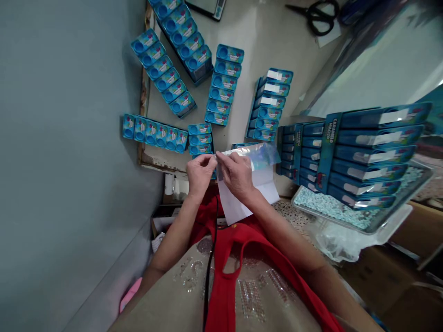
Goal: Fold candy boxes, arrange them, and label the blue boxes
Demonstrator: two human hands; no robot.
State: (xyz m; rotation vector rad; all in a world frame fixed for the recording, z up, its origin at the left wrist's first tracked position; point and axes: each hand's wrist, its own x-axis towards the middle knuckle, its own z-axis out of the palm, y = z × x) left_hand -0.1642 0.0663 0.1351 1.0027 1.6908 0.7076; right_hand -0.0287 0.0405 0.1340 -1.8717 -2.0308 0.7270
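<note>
My right hand grips a sheet of clear shiny film together with white paper that hangs below it. My left hand is closed in a pinch at the film's left corner, its fingertips meeting those of my right. Whatever lies between the left fingertips is too small to make out. Just beyond my left hand stands a short row of blue boxes, partly hidden by it. More blue printed boxes stand in rows on the table.
Several slanted rows of blue boxes spread over the table's left side. A tall stack of blue boxes rises at the right, over a clear tray of pale blue pieces. Black scissors and a scale lie at the back.
</note>
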